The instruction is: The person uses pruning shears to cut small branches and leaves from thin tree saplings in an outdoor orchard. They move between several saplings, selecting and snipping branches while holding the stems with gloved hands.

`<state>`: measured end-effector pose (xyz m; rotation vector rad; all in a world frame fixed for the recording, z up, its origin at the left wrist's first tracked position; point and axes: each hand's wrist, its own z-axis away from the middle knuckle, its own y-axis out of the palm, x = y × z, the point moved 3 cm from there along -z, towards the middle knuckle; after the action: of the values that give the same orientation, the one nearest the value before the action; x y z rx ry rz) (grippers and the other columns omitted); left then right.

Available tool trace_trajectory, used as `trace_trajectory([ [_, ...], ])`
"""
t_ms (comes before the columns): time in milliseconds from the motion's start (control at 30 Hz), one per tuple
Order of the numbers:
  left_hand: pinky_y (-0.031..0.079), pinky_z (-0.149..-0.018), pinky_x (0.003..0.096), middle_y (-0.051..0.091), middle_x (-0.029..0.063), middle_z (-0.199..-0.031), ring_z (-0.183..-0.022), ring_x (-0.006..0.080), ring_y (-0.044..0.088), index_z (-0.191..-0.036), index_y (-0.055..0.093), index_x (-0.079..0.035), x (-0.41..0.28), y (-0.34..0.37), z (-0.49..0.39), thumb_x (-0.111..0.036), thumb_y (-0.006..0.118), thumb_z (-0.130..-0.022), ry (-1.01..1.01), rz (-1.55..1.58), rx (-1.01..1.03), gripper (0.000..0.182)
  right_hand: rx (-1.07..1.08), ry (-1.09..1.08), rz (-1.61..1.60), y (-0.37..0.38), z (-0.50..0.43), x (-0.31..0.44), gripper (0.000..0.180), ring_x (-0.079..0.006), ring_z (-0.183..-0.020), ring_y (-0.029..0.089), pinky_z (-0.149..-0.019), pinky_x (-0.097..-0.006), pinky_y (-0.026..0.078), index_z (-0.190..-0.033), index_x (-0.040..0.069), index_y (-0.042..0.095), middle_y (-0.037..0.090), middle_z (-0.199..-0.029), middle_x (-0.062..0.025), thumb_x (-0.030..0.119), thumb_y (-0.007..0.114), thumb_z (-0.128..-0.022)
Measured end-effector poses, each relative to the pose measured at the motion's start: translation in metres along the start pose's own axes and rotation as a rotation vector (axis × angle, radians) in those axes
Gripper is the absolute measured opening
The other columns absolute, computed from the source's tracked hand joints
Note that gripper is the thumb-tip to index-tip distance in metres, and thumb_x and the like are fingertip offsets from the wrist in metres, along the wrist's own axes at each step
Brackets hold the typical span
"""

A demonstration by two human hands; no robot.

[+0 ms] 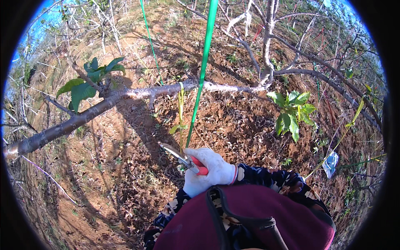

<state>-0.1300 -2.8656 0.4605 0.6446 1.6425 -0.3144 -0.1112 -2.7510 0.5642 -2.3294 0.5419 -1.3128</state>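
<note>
Both my hands wear white gloves and meet in front of my body. My right hand (214,167) is shut on pruning shears (184,161) with red handles, their metal blades pointing up and left. My left hand (193,184) lies against it, just below and to the left; what its fingers hold is hidden. Just above the hands, a green plastic strap (204,68) runs down from the top of the view in front of a bare tree branch (156,91). A yellowish strip (181,109) hangs from that branch to near the shears.
The thick branch crosses in front of me, with leafy shoots at the left (82,87) and right (292,114). An upright forked limb (267,47) stands at the upper right. Yellow twine (328,150) and a pale plastic piece (330,164) are at the right. Leaf-strewn reddish soil lies below.
</note>
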Motion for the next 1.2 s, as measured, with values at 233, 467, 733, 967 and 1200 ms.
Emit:
trace_trajectory([
  [233,0.052,-0.089,0.0381,0.059,0.0111,-0.119,-0.106,0.0236,0.063,-0.124,0.048,-0.005,0.032,-0.006,0.011,-0.021,0.074,-0.081,0.029,-0.397,0.113,0.052,0.222,0.141,-0.045,0.006,0.017,-0.022,0.053,-0.035,-0.094,0.06,-0.085,-0.0438,0.047,-0.114,0.008,0.06,0.062,-0.095,-0.0148,0.03,0.076,-0.068],
  [467,0.053,-0.071,0.0434,0.069,0.0132,-0.088,-0.083,0.035,0.067,-0.104,0.063,-0.006,-0.015,0.01,0.022,-0.044,0.068,-0.084,-0.053,-0.886,0.034,0.043,0.162,0.448,-0.358,0.008,0.028,-0.038,0.034,-0.0186,-0.083,0.061,-0.081,-0.0334,0.051,-0.101,0.006,0.057,0.061,-0.09,-0.007,0.014,0.072,-0.072],
  [733,0.053,-0.072,0.0373,0.071,0.0101,-0.088,-0.083,0.029,0.069,-0.121,0.061,-0.007,-0.017,-0.004,0.072,-0.032,0.061,-0.092,-0.343,-0.68,-0.123,0.038,0.081,0.593,-0.574,0.034,0.03,-0.062,0.025,-0.0073,-0.079,0.054,-0.072,-0.0258,0.048,-0.101,0.006,0.055,0.056,-0.088,0.0015,0.004,0.07,-0.081],
  [967,0.052,-0.073,0.043,0.07,0.0112,-0.09,-0.084,0.0316,0.067,-0.117,0.061,-0.01,0.007,-0.032,0.16,-0.031,0.06,-0.092,-0.476,-0.789,-0.209,0.033,0.078,0.649,-0.514,0.073,0.021,-0.089,0.039,-0.0031,-0.074,0.051,-0.065,-0.0192,0.046,-0.119,0.003,0.056,0.054,-0.084,0.0041,0.001,0.07,-0.083],
  [1200,0.052,-0.074,0.0429,0.069,0.0111,-0.09,-0.085,0.0323,0.067,-0.114,0.061,-0.011,0.009,-0.038,0.267,-0.031,0.059,-0.092,-0.684,-0.806,-0.306,0.03,0.059,0.69,-0.548,0.106,0.026,-0.087,0.034,-0.0076,-0.069,0.058,-0.06,-0.0224,0.05,-0.116,-0.002,0.058,0.061,-0.086,-0.001,0.011,0.072,-0.087],
])
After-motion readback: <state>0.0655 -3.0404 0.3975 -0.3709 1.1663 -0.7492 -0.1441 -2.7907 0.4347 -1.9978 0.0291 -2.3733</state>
